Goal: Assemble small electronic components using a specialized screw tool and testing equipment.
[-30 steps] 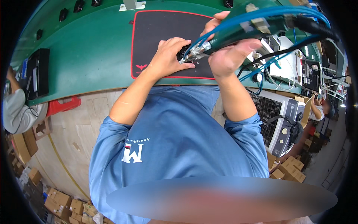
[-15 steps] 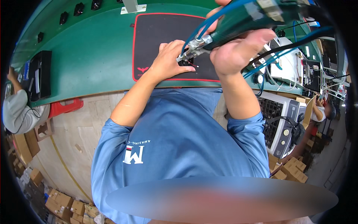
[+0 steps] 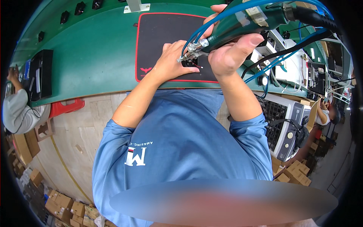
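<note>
My right hand [image 3: 228, 56] is wrapped round a green powered screwdriver [image 3: 242, 25], which has a metal nose, blue air hoses and a black cable. Its nose points down and left to a small black part [image 3: 194, 62] on the dark mat [image 3: 159, 32] with a red border. Thin wires with a small white end stick out of that part. My left hand [image 3: 172, 62] is closed round the part, thumb on the near side and fingers on the far side. The nose's very tip is partly hidden at the left fingers, so contact cannot be told.
Blue hoses [image 3: 272, 65] and a black cable run from the tool across the right side. White equipment [image 3: 291, 72] stands on the green bench [image 3: 94, 56] at right. A black tray [image 3: 41, 73] lies at left, near another person's arm [image 3: 14, 79]. A metal post base [image 3: 137, 8] is fixed behind the mat.
My right hand and the screwdriver have shifted a little to the left, and the tool's rear end has swung left and slightly down. The left hand stays in nearly the same place on the part.
</note>
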`<action>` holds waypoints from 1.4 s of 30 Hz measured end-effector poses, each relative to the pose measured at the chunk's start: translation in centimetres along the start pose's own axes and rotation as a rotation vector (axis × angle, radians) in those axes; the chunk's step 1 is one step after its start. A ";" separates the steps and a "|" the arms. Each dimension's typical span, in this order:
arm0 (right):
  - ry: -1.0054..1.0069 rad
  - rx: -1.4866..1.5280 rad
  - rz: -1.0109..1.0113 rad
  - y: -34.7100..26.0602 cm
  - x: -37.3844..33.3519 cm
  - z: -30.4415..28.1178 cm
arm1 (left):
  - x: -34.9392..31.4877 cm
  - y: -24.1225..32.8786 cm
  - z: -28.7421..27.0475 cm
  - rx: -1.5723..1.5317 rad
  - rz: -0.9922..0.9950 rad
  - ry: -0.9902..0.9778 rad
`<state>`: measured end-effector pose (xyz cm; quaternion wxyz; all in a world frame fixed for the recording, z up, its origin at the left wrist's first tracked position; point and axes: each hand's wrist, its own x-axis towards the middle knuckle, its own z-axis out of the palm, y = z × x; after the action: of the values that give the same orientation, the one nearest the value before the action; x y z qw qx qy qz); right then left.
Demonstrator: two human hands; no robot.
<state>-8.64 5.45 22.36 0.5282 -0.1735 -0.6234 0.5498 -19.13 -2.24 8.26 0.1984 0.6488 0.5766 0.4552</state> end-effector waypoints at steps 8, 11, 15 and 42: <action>-0.036 -0.053 0.016 0.1 -0.2 -0.6 | -0.1 0.4 -0.2 -0.020 0.023 0.046; -0.100 0.022 0.042 0.7 -0.7 -0.7 | 0.0 0.4 -0.4 -0.091 -0.032 0.008; -0.103 -0.001 0.017 0.9 0.0 -0.4 | -0.1 -0.3 -0.1 -0.059 -0.026 -0.008; 0.009 -0.139 -0.043 -3.0 0.9 -10.4 | 27.7 -7.7 2.7 0.794 0.161 -0.179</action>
<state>0.94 10.42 23.72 0.5296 -0.1987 -0.6611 0.4930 -23.52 26.20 10.94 -0.0542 0.7551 0.6351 0.1533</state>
